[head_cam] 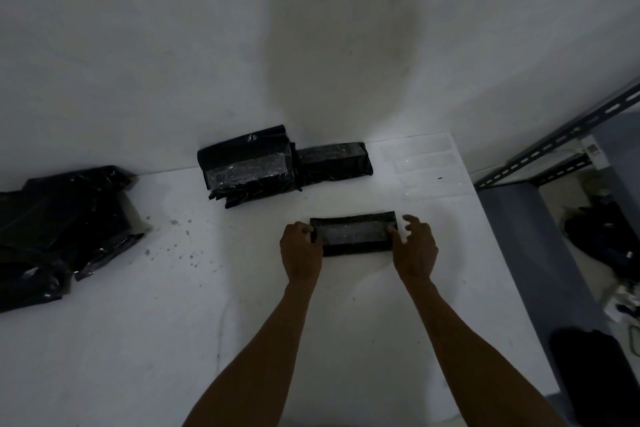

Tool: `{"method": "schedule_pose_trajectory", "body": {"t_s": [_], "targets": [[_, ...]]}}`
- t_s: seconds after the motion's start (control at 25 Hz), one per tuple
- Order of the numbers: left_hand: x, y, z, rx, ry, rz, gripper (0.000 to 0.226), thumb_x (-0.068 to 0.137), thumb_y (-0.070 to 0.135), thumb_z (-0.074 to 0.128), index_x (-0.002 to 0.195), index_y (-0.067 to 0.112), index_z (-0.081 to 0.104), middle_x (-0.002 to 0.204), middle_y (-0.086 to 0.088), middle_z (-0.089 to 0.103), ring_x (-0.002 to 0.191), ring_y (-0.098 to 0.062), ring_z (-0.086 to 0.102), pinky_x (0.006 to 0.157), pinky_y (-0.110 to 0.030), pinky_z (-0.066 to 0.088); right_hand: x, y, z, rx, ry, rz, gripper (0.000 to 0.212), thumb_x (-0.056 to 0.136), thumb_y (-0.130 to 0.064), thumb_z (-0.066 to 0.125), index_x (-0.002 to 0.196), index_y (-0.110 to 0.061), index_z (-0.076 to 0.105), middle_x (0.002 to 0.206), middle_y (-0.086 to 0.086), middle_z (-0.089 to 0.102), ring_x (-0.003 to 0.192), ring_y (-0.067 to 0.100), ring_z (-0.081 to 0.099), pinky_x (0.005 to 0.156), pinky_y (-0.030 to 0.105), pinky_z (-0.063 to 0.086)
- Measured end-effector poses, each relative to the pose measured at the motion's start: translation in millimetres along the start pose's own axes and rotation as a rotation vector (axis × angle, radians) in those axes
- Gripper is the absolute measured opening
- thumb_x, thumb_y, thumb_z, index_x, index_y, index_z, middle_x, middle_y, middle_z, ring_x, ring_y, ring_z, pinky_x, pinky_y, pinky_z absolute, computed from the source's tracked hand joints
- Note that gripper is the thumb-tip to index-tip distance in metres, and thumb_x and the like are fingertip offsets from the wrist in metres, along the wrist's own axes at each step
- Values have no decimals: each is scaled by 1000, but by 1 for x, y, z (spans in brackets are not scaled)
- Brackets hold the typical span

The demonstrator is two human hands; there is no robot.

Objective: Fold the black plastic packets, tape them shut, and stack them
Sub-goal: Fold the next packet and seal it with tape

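A folded black packet [354, 233] with a strip of clear tape across its top lies on the white table [173, 322], right of centre. My left hand [300, 250] grips its left end with curled fingers. My right hand [415, 246] is at its right end, thumb on the packet's edge and fingers spread and bent above the table. Behind them, against the wall, stands a stack of taped black packets [247, 168] with another taped packet [332, 159] beside it. A loose heap of black packets [62, 229] lies at the far left.
Strips of clear tape [426, 163] are stuck on the table's back right corner. The table's right edge drops to a grey floor with a slotted metal shelf frame [554, 146] and dark bags [602, 239]. A white wall rises behind the table.
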State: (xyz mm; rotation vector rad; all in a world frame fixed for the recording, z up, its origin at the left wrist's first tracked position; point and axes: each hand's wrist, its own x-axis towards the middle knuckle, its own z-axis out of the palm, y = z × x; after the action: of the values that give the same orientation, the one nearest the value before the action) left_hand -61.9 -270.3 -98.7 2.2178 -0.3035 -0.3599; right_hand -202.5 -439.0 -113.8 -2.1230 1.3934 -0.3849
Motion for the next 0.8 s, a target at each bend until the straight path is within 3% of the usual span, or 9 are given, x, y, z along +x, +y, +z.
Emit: {"method": "schedule_pose_trajectory", "body": {"t_s": [0.12,0.2,0.32,0.4,0.52,0.68,0.8], "targets": [[-2,8,-3,80,35,157,20,83,3,68,100,10,64,109,-4,57,95,-13,54,75,-16,46,-3,1,-7,-21,40,-57,43,93,-31,65,131,-15,54,124,12,55,109,26,55,88,42,52],[-4,14,0,150,-23,379,18,85,2,61,100,8,67,110,-6,58,97,-15,54,76,-20,49,-7,-7,-11,-31,95,-289,32,91,-16,65,121,-8,60,117,15,59,104,28,56,83,39,54],[0,13,15,228,-185,533,12,90,4,60,97,9,68,105,-7,60,92,-18,55,73,-27,53,-9,-15,3,-131,-90,-682,18,82,-3,66,99,-6,68,101,14,64,89,28,61,72,38,57],[3,8,21,196,-253,453,16,92,9,60,106,9,67,110,-8,59,99,-20,54,83,-25,49,-4,-11,14,-135,-186,-667,17,83,-3,70,99,-6,70,101,14,65,89,28,63,72,39,59],[12,-3,15,176,-285,454,25,91,16,64,115,8,66,113,-8,57,105,-19,50,90,-17,36,0,1,16,-71,-186,-535,20,92,-12,65,111,-6,68,109,12,63,96,26,60,80,36,56],[17,-19,0,161,-289,522,27,91,15,67,116,6,67,117,-8,59,108,-18,54,96,-26,46,-2,13,2,-95,-132,-463,25,96,-18,59,118,-8,66,109,12,64,96,26,59,77,33,55],[13,-22,-1,185,-231,567,24,90,12,67,114,7,68,122,-8,59,113,-19,54,97,-31,50,-1,15,-11,-144,-84,-428,24,93,-12,64,116,-7,66,108,11,65,97,27,60,73,35,56]]}}
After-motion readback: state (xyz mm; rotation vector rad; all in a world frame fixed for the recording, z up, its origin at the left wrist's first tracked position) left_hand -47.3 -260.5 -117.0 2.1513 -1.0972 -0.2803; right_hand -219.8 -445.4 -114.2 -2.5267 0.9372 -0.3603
